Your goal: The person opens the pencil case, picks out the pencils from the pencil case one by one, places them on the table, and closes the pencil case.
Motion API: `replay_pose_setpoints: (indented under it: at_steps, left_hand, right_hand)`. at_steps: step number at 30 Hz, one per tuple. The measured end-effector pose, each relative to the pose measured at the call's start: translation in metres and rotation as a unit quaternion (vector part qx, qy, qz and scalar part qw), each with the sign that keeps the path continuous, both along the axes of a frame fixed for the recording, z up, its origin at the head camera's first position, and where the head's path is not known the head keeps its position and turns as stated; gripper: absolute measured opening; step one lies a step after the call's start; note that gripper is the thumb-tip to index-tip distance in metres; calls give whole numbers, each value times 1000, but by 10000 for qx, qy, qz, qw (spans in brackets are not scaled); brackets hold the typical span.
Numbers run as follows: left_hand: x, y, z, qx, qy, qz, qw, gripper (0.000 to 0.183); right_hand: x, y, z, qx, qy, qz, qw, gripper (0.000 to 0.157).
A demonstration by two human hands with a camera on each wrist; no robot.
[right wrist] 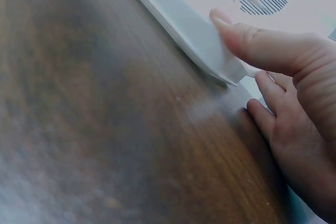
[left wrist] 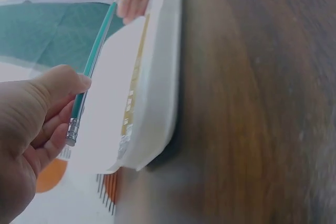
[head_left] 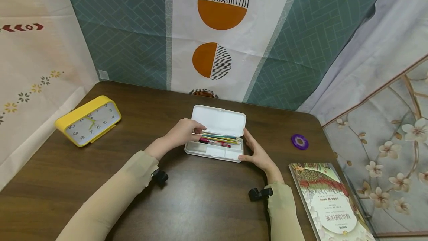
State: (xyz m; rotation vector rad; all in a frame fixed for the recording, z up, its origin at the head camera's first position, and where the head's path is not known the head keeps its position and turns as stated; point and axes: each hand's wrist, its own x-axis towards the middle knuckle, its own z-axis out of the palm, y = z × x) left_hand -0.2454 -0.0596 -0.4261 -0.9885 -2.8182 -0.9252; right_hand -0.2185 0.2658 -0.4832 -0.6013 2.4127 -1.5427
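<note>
A white pencil case (head_left: 207, 154) lies on the table with its lid (head_left: 219, 120) raised at the back. My left hand (head_left: 182, 133) is over the case's left part. Between thumb and fingers it pinches a green pencil (left wrist: 96, 51) near the silver eraser end, and the pencil slants above the case in the left wrist view. Other pencils and a red-patterned pen (head_left: 214, 142) lie in the rear compartment. My right hand (head_left: 260, 154) grips the case's right end, thumb (right wrist: 252, 43) at the front corner and fingers towards the lid.
A yellow clock (head_left: 93, 120) stands at the left of the brown table (head_left: 187, 200). To the right are a purple ring-shaped object (head_left: 299, 141) and a book (head_left: 329, 203) near the table's edge. A patterned cloth (head_left: 133, 40) hangs behind the table.
</note>
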Motion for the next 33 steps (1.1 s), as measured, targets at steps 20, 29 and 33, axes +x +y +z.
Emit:
replay_pose_setpoints:
  at_steps: [20,29,33]
  left_hand:
    - [20,-61,1,1238,173,1470,9812,26]
    - [22,-79,-1,1622,279,2346,9581,26]
    - [21,-85,-7,1586,205,2572,9530,27]
  right_hand:
    - [0,1,1,-82,104,78,9999,105]
    - [0,0,0,-34,97,70,9999,105]
    - [1,0,1,-42,73,54,10000,105]
